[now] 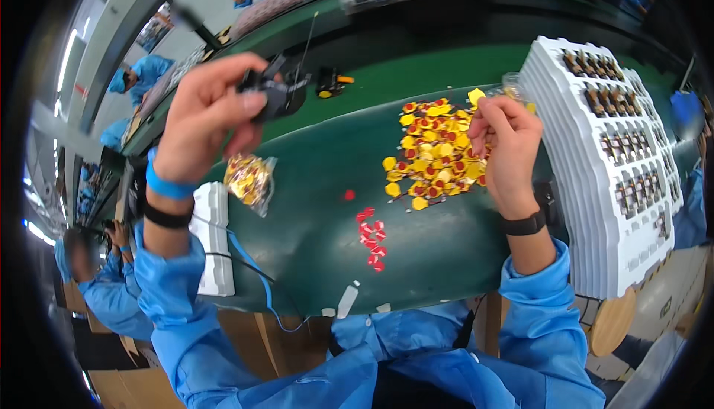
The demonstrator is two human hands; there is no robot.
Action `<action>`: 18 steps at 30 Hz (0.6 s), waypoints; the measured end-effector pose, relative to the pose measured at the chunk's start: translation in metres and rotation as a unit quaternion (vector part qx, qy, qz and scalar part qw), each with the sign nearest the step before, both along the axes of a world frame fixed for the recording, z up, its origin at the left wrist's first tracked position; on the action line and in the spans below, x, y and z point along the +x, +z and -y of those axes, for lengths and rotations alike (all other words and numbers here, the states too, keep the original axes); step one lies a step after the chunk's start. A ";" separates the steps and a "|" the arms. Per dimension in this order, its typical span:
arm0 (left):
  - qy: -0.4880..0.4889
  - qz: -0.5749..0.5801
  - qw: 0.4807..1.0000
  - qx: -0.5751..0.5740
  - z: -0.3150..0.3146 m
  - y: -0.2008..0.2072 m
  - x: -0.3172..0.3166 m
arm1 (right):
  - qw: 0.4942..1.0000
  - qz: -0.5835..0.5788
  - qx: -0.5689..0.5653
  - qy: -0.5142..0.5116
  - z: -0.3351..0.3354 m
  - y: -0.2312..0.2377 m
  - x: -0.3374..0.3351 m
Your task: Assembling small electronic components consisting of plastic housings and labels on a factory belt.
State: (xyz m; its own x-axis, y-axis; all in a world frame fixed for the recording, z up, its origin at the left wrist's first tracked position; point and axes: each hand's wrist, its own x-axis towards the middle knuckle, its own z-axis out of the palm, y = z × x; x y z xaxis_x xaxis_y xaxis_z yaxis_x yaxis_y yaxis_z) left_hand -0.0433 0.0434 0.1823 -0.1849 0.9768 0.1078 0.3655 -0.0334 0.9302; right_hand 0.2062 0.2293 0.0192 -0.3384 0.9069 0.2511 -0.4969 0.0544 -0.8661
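Observation:
My left hand (204,115) is raised above the green table (312,223) and grips a small black component (274,91) between thumb and fingers. My right hand (507,145) hovers over a heap of small yellow and red pieces (433,152), its fingertips pinched on one yellow piece (476,97). A short row of red pieces (372,238) lies on the mat between my arms. A clear bag of yellow and red pieces (251,180) sits below my left hand.
A tall stack of white trays holding dark parts (617,163) stands at the right. A white foam block (212,238) with a blue cable lies at the left edge. Another black part (329,82) rests further back. Other people in blue coats sit at left and beyond.

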 end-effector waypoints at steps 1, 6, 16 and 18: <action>0.049 0.054 0.997 0.025 0.022 -0.011 0.002 | 0.999 0.011 0.025 0.019 0.008 0.003 -0.004; 0.068 0.270 0.957 -0.086 0.052 -0.113 0.026 | 0.991 0.052 0.015 0.121 0.045 0.012 -0.037; 0.020 0.170 0.982 -0.085 0.052 -0.165 0.034 | 0.889 0.277 0.149 0.332 0.076 0.000 -0.038; -0.020 0.055 0.993 -0.100 0.055 -0.165 0.035 | 0.870 0.281 0.228 0.336 0.080 -0.003 -0.042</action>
State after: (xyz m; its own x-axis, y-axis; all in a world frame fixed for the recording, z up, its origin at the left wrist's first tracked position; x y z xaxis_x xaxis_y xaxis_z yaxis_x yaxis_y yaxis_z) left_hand -0.0085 -0.0119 0.0169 -0.1453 0.9834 -0.1086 0.2632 0.1443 0.9539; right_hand 0.1642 0.1491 0.0158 -0.9387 0.3069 0.1569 -0.0546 0.3168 -0.9469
